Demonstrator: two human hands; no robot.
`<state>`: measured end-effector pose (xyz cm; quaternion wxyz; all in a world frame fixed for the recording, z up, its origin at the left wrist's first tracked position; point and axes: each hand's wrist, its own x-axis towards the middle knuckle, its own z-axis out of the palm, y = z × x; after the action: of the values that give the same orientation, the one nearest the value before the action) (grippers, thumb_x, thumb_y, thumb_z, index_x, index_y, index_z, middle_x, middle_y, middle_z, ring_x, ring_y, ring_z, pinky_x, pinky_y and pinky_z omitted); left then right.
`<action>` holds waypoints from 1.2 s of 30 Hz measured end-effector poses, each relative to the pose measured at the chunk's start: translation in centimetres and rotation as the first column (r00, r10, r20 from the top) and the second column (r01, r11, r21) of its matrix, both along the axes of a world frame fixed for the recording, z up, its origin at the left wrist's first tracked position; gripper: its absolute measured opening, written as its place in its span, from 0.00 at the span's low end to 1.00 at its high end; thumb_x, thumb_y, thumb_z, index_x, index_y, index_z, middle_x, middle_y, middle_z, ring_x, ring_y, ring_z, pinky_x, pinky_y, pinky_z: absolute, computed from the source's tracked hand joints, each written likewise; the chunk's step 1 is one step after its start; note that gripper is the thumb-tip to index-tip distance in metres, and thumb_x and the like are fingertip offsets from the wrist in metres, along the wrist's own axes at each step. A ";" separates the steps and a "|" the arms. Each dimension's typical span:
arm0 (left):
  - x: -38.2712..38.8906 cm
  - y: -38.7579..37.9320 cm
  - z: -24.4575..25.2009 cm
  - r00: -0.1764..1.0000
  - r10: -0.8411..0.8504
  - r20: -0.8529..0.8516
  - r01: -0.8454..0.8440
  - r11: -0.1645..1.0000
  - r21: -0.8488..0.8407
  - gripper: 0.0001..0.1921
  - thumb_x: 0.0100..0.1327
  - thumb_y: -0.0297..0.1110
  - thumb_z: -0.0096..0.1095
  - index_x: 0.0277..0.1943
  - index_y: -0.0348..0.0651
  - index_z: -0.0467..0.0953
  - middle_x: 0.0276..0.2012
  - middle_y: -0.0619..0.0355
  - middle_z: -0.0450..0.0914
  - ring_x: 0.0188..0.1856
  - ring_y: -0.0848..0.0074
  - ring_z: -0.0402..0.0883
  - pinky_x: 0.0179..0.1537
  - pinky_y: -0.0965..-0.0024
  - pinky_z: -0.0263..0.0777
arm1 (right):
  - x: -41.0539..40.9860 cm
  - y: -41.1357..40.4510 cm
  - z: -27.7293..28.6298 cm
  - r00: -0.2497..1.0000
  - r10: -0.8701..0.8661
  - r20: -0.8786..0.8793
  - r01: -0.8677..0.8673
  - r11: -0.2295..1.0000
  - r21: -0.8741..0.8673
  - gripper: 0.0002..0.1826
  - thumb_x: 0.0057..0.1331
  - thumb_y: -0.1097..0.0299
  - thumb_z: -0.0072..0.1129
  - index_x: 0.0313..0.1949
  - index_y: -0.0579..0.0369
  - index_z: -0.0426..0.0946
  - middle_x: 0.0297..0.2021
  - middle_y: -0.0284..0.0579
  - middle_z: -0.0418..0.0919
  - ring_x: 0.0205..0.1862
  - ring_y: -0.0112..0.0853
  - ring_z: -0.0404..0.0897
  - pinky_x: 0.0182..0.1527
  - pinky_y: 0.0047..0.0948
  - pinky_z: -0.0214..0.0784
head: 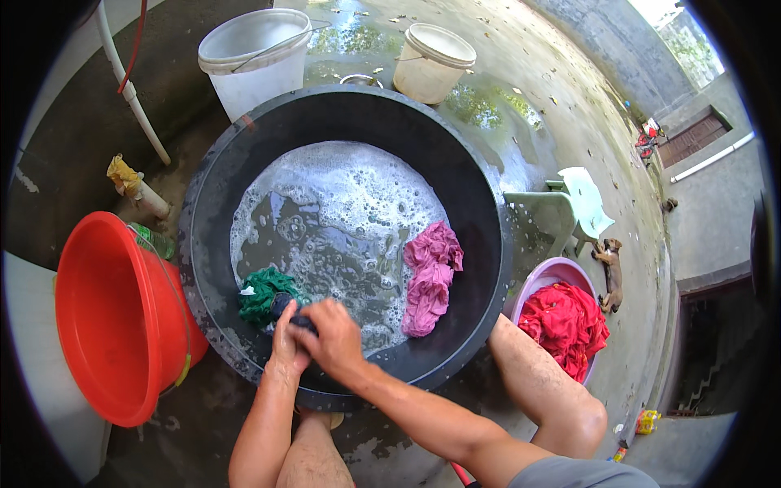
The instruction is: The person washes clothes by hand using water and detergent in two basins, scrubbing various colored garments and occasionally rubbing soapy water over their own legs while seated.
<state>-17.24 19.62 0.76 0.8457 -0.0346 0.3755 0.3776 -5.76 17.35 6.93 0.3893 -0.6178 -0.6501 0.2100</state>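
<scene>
A dark piece of cloth [282, 305] is bunched between my two hands at the near left of a large black tub [341, 113]. My left hand [287, 341] grips it from the left; my right hand [332, 335] closes over it from the right, slightly blurred. Part of the cloth is hidden by my fingers. Just beyond, a wet green garment [265, 293] with a white patch lies against the tub's inner wall. A pink garment [430, 280] rests crumpled along the right side. Foamy, greyish water [341, 201] covers the tub's bottom.
Left of the tub stands a red bucket [110, 317], with a green bottle [152, 241] behind it. Two white buckets [256, 67] [433, 64] are beyond the far rim. To the right are a pale green chair [583, 204], a basin [552, 268] of red cloth [564, 323] and a brown dog [612, 274].
</scene>
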 end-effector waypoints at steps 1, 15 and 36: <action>-0.2 0.1 0.6 0.999 -0.015 -0.039 0.016 0.999 0.037 0.30 0.71 0.61 0.52 0.55 0.39 0.75 0.51 0.48 0.78 0.53 0.59 0.79 0.57 0.50 0.75 | 0.6 1.3 1.1 0.999 -0.043 -0.006 0.043 0.999 -0.005 0.14 0.60 0.61 0.70 0.38 0.54 0.77 0.37 0.46 0.76 0.41 0.48 0.76 0.41 0.44 0.71; -2.5 0.4 -3.0 0.903 -0.399 0.156 0.392 0.917 0.079 0.19 0.76 0.44 0.53 0.52 0.34 0.77 0.41 0.51 0.84 0.35 0.73 0.83 0.34 0.74 0.79 | -2.4 -4.9 3.7 0.933 0.315 -0.172 -0.307 0.949 0.074 0.12 0.57 0.66 0.68 0.35 0.57 0.75 0.30 0.49 0.75 0.34 0.45 0.79 0.37 0.42 0.72; 2.5 0.0 0.9 0.948 0.291 -0.131 -0.304 0.948 -0.095 0.16 0.75 0.42 0.52 0.56 0.41 0.75 0.51 0.53 0.82 0.52 0.66 0.83 0.55 0.60 0.77 | -0.3 6.3 -3.0 0.974 -0.217 -0.063 0.202 0.961 -0.189 0.18 0.67 0.56 0.59 0.26 0.58 0.77 0.27 0.59 0.79 0.32 0.57 0.79 0.34 0.53 0.68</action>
<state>-14.74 19.59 1.70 0.7523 -0.1173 0.4353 0.4803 -6.09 23.61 3.90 0.3781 -0.7068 -0.5425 0.2514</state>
